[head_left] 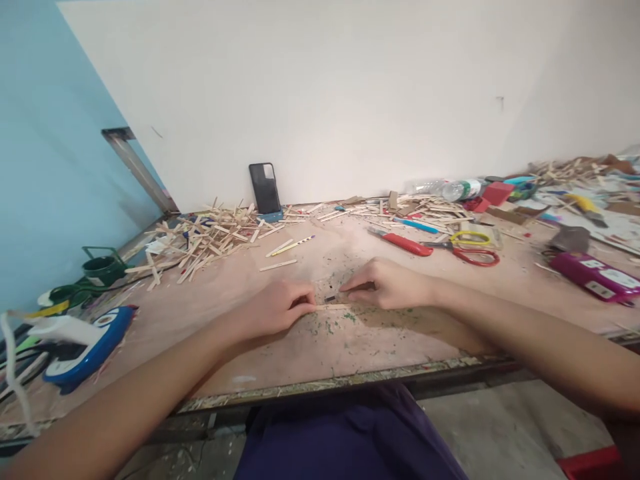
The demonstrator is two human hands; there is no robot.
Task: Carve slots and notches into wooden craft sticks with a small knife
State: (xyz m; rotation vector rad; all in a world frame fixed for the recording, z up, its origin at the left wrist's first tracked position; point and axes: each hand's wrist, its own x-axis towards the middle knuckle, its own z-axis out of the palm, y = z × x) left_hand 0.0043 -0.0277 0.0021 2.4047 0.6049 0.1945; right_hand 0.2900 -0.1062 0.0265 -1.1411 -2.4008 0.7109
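Observation:
Over the middle of the table, my left hand (280,308) is closed, thumb and forefinger pinching one end of a thin flat wooden stick (336,307). The stick lies low, close to the tabletop, and runs toward my right hand. My right hand (387,283) is closed too, its fingertips brought together just above the stick's right part. Whatever those fingertips hold is too small to make out. Between both hands sits a small dark piece (330,298), its kind unclear. Green crumbs (330,327) are scattered on the table around the stick.
A phone (265,189) leans upright at the back beside a heap of wooden sticks (210,237). A pencil (293,245), a red utility knife (407,244) and scissors (473,250) lie beyond my hands. A blue power strip (90,353) is left; a purple container (597,275) right.

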